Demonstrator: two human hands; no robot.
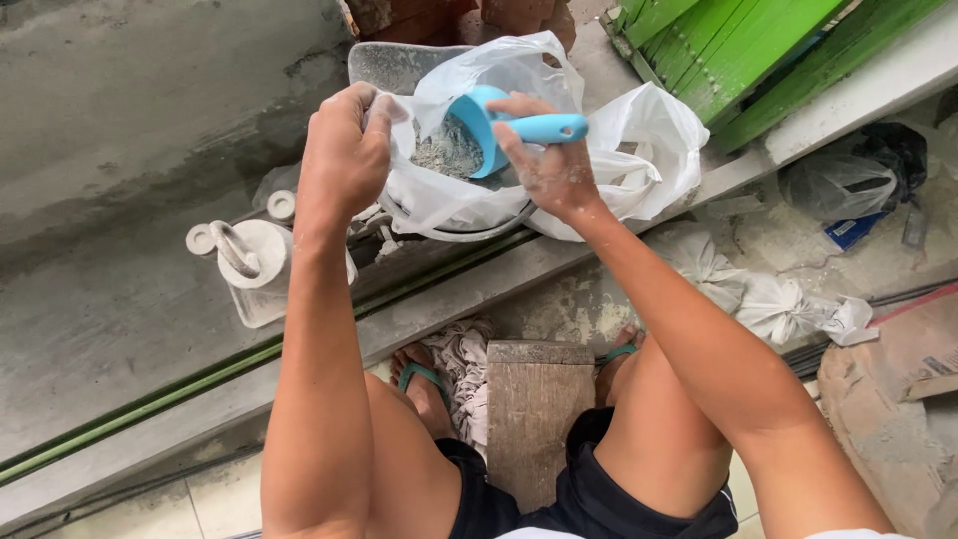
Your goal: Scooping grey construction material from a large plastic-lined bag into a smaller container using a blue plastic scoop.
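Bowl rim under the white plastic bag (pixel 469 195) mostly hidden. My left hand (pixel 344 155) clenches the bag's edge. My right hand (pixel 549 165) grips the blue plastic scoop (pixel 499 128): handle points right, long axis horizontal, cup holding grey powder (pixel 447 150) inside the bag.

Grey concrete ledge (pixel 559 262) crosses frame diagonally; a green strip runs along its near edge. Beyond the ledge: stained, rough concrete floor (pixel 130 130). Above the ledge's right end: green wooden slats (pixel 733 50). Below the ledge: pale tile (pixel 215 504). Diffuse daylight.
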